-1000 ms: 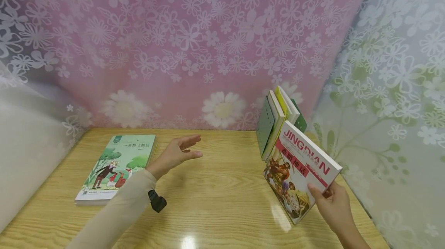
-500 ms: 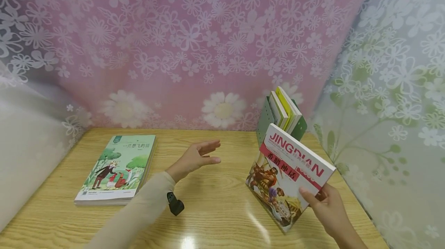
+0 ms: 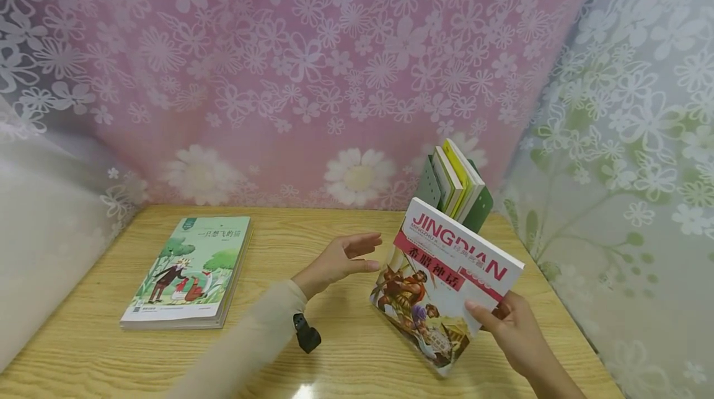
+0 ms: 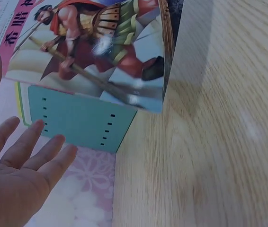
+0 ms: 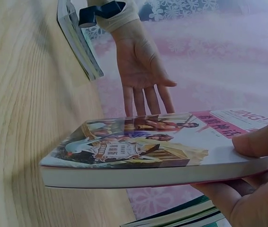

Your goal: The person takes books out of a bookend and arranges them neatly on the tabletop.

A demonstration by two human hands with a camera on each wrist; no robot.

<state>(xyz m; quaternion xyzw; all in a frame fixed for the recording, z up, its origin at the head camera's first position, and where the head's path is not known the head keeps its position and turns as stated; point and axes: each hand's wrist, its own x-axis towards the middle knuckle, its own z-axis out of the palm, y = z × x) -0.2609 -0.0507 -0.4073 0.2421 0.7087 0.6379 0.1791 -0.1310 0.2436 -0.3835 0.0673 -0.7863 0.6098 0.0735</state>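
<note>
Head view: two hands (image 3: 340, 263) (image 3: 515, 331), one held book (image 3: 440, 287).

A book pile (image 3: 189, 269) lies on the left of the table (image 3: 351, 343). The left hand (image 3: 340, 263) is between it and the held book (image 3: 440, 287), whose right side is in the right hand (image 3: 519, 331). Behind that book, upright books (image 3: 462, 179) stand within a bookend (image 3: 481, 210); a curtain (image 3: 357, 77) hangs behind the table.

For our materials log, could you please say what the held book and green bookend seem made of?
Held book: apparently paper, pale page block visible; cover glossy, perhaps laminated, showing glare. Green bookend: possibly painted metal or plastic, a matte, slotted panel.
</note>
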